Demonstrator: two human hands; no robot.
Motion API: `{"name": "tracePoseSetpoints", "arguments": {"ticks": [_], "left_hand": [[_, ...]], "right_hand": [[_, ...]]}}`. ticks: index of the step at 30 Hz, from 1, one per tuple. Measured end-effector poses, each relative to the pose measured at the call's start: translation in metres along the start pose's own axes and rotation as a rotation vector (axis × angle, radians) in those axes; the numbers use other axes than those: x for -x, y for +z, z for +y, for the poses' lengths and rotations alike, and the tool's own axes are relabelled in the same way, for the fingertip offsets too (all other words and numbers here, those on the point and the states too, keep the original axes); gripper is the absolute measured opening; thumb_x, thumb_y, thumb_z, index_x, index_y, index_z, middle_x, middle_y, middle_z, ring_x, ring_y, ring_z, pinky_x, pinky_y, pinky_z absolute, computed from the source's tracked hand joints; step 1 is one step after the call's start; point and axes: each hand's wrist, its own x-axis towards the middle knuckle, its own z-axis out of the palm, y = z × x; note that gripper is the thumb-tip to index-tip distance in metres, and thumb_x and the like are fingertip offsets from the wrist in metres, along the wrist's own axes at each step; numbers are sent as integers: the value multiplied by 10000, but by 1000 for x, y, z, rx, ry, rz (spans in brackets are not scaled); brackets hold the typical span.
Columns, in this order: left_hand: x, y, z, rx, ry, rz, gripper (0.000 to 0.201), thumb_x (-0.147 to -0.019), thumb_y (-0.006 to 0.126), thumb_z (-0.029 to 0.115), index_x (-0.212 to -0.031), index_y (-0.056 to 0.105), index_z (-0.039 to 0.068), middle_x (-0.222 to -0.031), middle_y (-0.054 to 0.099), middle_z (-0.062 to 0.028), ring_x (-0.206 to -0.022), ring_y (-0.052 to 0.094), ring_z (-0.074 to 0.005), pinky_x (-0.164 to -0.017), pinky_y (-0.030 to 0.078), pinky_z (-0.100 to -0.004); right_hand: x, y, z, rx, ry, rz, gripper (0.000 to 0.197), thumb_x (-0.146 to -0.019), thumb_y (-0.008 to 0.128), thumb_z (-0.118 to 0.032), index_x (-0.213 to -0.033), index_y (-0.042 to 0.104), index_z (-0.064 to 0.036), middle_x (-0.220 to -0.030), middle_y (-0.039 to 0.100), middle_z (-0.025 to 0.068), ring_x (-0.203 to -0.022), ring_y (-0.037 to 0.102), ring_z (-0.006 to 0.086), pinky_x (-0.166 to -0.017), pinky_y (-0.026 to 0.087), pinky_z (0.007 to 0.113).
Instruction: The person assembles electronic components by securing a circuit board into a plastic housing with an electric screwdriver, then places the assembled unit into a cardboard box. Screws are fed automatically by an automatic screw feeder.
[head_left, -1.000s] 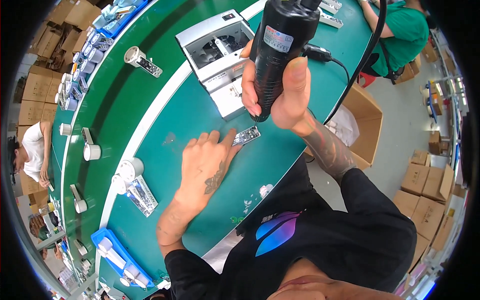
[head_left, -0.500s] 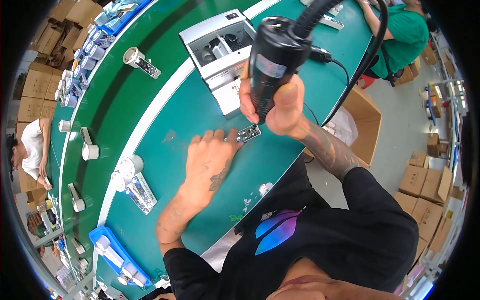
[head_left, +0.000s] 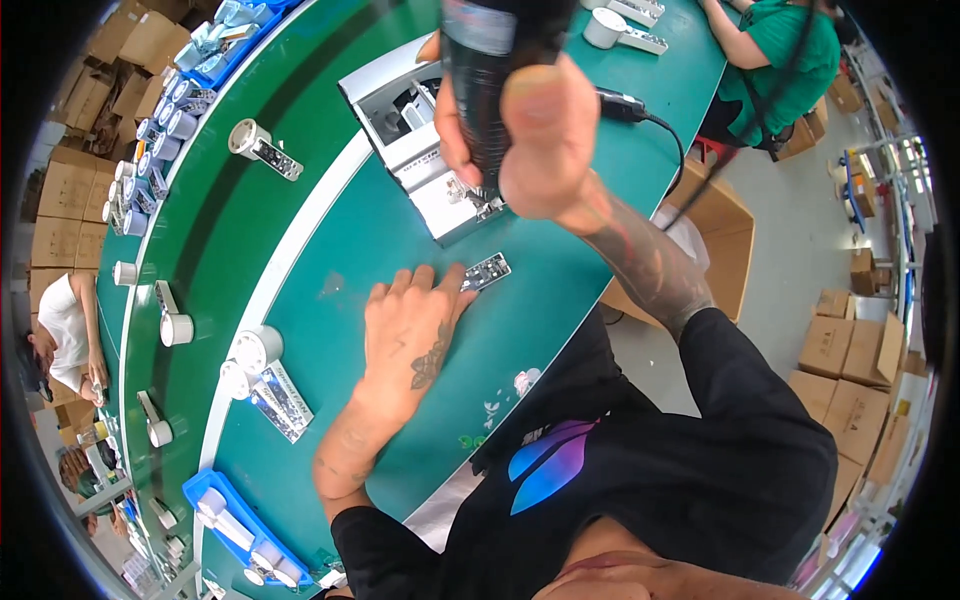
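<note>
My right hand [head_left: 545, 150] is wrapped round a black electric screwdriver [head_left: 490, 80], held upright above the bench. Its lower end is over the front of a grey-white screw feeder [head_left: 412, 152]; whether the bit touches a screw there I cannot tell. My left hand [head_left: 408, 325] lies on the green bench top, its fingers closed on a small white handle piece with a circuit board [head_left: 488, 271]. The board end sticks out past my thumb and forefinger; the rest is hidden under the hand.
Left of my left arm lie white round-headed parts [head_left: 258, 348] and printed strips [head_left: 283, 402]. A blue tray [head_left: 240, 535] holds similar parts. A green conveyor [head_left: 215, 230] carries several more. An open carton [head_left: 735, 235] stands right of the bench. Co-workers sit at the far right and left.
My right hand has brought the screwdriver up and left, from beside the circuit board to the screw feeder's front. My left hand stays on the board piece.
</note>
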Motion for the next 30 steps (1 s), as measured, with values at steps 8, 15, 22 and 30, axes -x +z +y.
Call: {"name": "tracePoseSetpoints", "arguments": {"ticks": [8, 15, 22, 30], "left_hand": [[2, 0, -2, 15, -11, 2, 257, -947, 667, 319, -1083, 716, 106, -822, 640, -76, -823, 659, -254, -692, 475, -393], [2, -2, -1, 19, -4, 8, 254, -946, 667, 312, -1072, 712, 95, -823, 645, -77, -831, 658, -253, -697, 475, -401], [1, -1, -1, 17, -4, 6, 268, -956, 655, 305, -1103, 712, 88, -840, 659, -82, -835, 659, -255, -703, 478, -403], [2, -1, 0, 2, -2, 10, 256, -956, 654, 300, -1090, 710, 90, -835, 656, -75, -841, 662, -244, -708, 478, -393]], "right_hand": [[25, 12, -27, 82, 356, 52, 944, -923, 410, -817, -1202, 491, 81, -606, 554, 88, -428, 495, 110, -409, 390, 248], [50, 4, -20, -110, 377, 74, 757, -1009, 445, -678, -1233, 519, 41, -634, 563, 82, -452, 471, 73, -449, 384, 227], [52, 0, -19, -174, 409, 126, 830, -984, 443, -718, -1221, 499, 75, -651, 555, 94, -456, 479, 94, -439, 400, 241], [55, 2, -20, -145, 387, 83, 871, -971, 444, -736, -1208, 491, 101, -641, 552, 88, -469, 486, 88, -442, 403, 233]]}}
